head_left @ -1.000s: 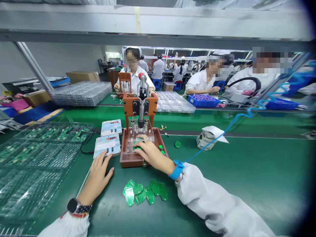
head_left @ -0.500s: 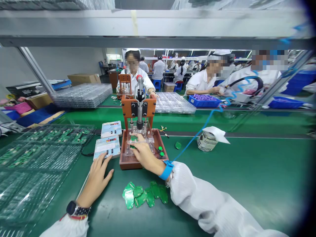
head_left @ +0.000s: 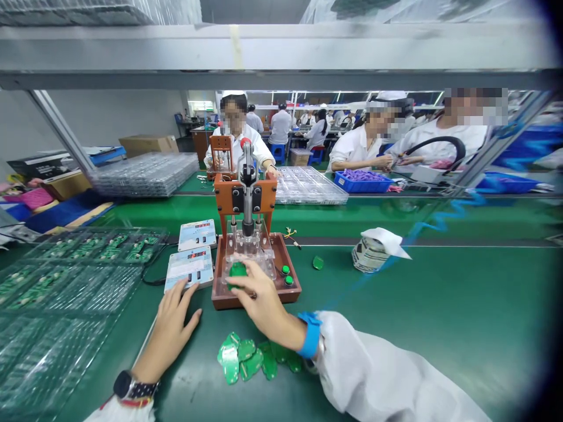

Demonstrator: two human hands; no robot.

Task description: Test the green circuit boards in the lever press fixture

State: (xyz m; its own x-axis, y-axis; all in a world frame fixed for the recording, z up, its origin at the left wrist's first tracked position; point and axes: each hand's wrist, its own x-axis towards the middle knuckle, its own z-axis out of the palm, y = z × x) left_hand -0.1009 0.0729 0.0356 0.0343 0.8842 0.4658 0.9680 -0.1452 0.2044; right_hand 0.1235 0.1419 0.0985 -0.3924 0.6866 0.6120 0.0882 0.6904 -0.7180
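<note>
Green board: over the front left part of the fixture, at the fingertips of the right hand. That hand is nearly closed, thumb and fingers lightly pinching the board. Whether board touches fixture base, cannot tell.

Change: half a second ago hand and board are deeper in, by the clear plate; now both sit nearer the fixture's front edge. My reading: board is loose in the fingers, not seated, so the fixture is between seatings. Red-knobbed handle stands upright above.

Left hand: left of the fixture, fingers spread, palm down, holding nothing visible; fingertips at the front edge of the lower display box.

Further out: loose boards overlap in front of the fixture, partly behind the right wrist. A lone board lies right of it, a paper-topped tub beyond. Clear trays spread far left. Co-worker behind the fixture.
</note>
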